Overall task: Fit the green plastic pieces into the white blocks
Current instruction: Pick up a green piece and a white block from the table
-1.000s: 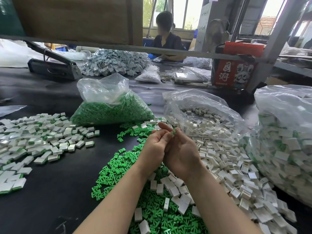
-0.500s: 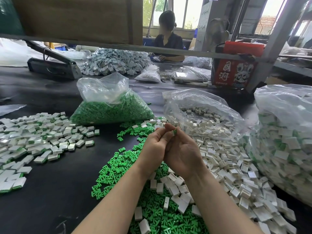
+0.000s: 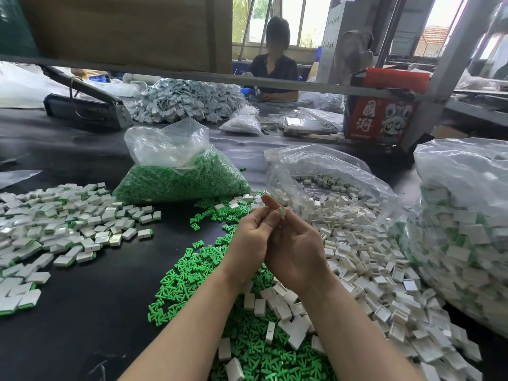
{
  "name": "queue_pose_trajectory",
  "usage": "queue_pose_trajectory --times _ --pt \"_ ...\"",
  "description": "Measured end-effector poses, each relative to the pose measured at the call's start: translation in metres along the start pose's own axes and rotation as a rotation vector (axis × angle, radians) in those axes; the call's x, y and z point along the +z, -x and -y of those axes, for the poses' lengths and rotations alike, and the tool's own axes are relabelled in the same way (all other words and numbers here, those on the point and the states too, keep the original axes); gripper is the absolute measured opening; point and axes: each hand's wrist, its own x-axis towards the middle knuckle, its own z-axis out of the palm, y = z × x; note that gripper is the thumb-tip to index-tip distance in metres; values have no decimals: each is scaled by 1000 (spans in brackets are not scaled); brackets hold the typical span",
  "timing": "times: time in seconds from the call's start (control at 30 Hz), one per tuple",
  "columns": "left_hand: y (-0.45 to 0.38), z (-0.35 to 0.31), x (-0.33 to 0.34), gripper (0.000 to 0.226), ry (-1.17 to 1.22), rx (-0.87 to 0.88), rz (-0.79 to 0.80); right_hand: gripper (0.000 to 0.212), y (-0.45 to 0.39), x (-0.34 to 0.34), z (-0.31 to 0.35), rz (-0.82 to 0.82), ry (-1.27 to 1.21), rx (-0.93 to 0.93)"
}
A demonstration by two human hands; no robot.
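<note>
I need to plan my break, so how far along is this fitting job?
Done: a spread of assembled blocks lies at left, and a bag of assembled blocks at right. In hand: the right hand and left hand pinch one white block. Left: loose green pieces, a green bagful, many empty white blocks.

place: small assembly workshop | shown by: bulk bags of parts (image 3: pixel 181 171); steel racking (image 3: pixel 450 50); second worker (image 3: pixel 276 67) opposite

Matt black table (image 3: pixel 82 312), glossy clear plastic bags (image 3: pixel 165 144), smooth white blocks (image 3: pixel 357 259), green plastic pcs (image 3: pixel 187 265).
</note>
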Motion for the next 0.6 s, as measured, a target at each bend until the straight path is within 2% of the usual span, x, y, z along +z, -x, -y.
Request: queue_pose_trajectory --times 0.4,0.5,0.6 --pt "-2 1 -5 26 -18 -46 0 48 2 2 4 -27 96 19" --pt "-6 0 -12 24 -2 -96 25 56 2 6 10 -48 222 34" --pt "-11 -5 -26 24 80 -175 -71 44 5 8 23 -89 505 -39"
